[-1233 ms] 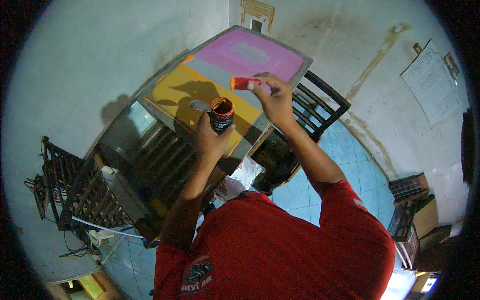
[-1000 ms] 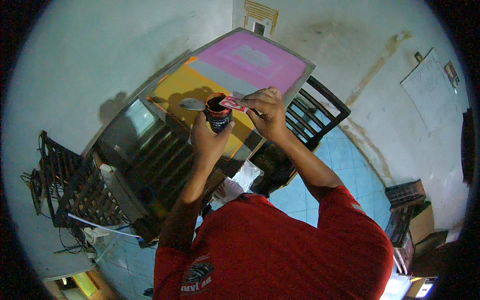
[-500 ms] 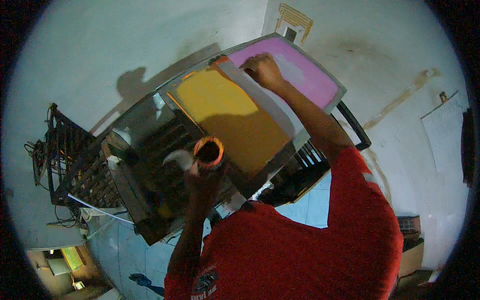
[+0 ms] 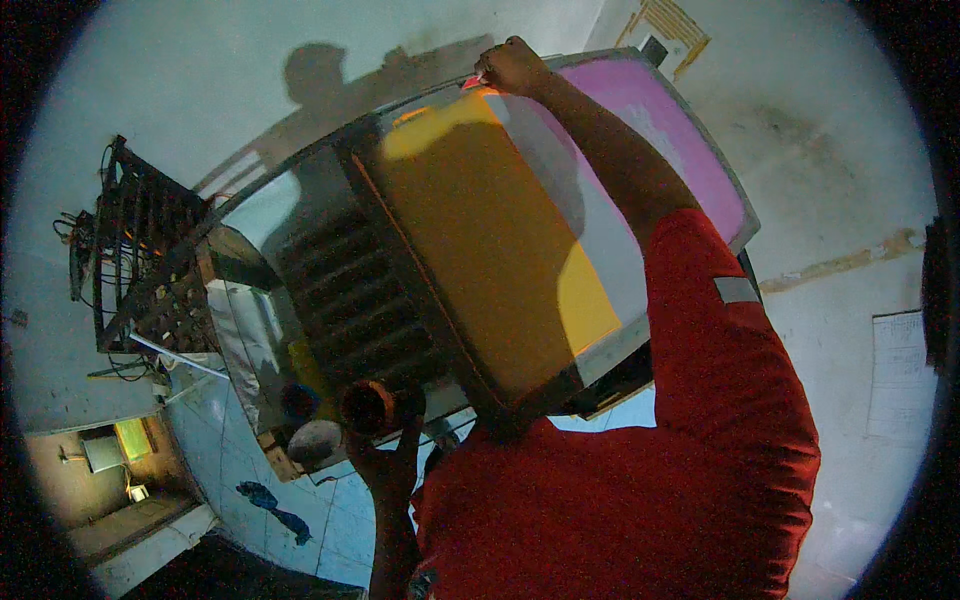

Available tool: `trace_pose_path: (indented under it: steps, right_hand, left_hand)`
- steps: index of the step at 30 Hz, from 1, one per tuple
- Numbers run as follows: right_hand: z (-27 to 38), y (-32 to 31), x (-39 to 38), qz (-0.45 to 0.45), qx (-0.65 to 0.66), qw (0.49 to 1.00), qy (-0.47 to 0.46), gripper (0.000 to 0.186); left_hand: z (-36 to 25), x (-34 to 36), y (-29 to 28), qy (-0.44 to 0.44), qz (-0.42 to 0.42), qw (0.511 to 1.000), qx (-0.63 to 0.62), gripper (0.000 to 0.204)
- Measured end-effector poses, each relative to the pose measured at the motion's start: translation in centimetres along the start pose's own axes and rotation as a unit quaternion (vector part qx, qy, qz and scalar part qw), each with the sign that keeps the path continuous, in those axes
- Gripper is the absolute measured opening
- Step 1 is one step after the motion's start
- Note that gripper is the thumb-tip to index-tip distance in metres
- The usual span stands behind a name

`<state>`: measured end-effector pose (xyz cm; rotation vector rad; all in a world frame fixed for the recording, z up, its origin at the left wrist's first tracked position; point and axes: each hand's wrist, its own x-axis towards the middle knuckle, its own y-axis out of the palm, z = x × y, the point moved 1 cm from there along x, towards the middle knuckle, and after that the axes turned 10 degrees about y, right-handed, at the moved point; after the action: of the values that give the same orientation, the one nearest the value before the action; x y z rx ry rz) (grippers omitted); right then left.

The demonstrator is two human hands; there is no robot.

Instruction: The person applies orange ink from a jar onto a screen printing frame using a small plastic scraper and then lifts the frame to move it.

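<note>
My right hand (image 4: 508, 68) grips a small red card (image 4: 472, 85) at the far upper edge of the yellow-coated panel (image 4: 440, 200), whose borders carry orange streaks. My left hand (image 4: 390, 450) is wrapped round an open dark jar (image 4: 368, 405) with orange on its rim, held low, left of the panel's near end. A pale oval lid or disc (image 4: 316, 440) shows just left of the jar; I cannot tell how it is held. A pink panel (image 4: 690, 150) with a pale patch lies on the right, beyond a grey band. My shadow darkens much of the yellow.
The panels rest on a slatted stand (image 4: 350, 290) against the wall (image 4: 200, 100). A black rack (image 4: 130, 250) with tangled cables stands at left, a pale tube (image 4: 180, 355) below it. Dark cloth items (image 4: 270, 505) lie on the blue tiled floor (image 4: 340, 530). A doorway (image 4: 100, 460) shows at lower left.
My right hand has moved from over the jar to the panel's far edge with the red card. My left hand has lowered the jar toward me and leftward. The view has swung left.
</note>
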<state>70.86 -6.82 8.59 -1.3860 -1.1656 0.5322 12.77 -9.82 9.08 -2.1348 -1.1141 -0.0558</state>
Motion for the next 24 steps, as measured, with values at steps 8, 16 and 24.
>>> trace_pose_path:
  steps: [8, 16, 24]
  right_hand:
    - [3.4, -5.6, -8.1, 0.094, 0.088, 0.992, 0.010, 0.012]
    - [6.7, -11.4, -25.6, 0.104, 0.039, 0.994, -0.007, 0.016]
    - [10.8, -17.9, -39.8, 0.121, 0.033, 0.990, 0.065, 0.021]
  left_hand:
    - [1.1, 0.1, 0.2, -0.010, 0.012, 0.998, -0.054, 0.066]
    - [3.7, -1.2, -0.8, 0.040, 0.071, 0.994, -0.075, 0.067]
    - [2.2, -1.5, -2.0, 0.021, 0.151, 0.969, -0.197, 0.063]
